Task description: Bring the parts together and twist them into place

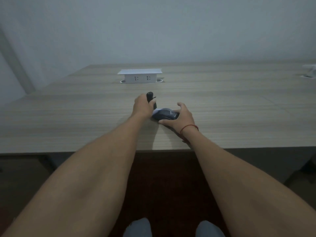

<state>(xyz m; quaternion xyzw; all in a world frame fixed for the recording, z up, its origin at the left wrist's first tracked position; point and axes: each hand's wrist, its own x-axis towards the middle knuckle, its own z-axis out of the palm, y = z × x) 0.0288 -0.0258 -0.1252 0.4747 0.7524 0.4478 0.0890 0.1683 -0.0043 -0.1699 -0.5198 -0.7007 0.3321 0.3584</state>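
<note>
A dark computer mouse (165,114) lies on the wooden desk (68,117), a little in from the front edge. My right hand (181,118) cups it from the right, thumb at its near side and fingers over its far end. My left hand (142,106) grips a slim black object (150,96) that stands up out of the fist, just left of the mouse. Something pale (157,110) shows between the left hand and the mouse; I cannot tell what it is. A red string is tied round my right wrist.
A white pop-up socket box (139,76) stands raised from the desk further back, with two outlets facing me. A white object (310,71) sits at the far right edge. A grey wall rises behind the desk. My knees show below the desk's front edge.
</note>
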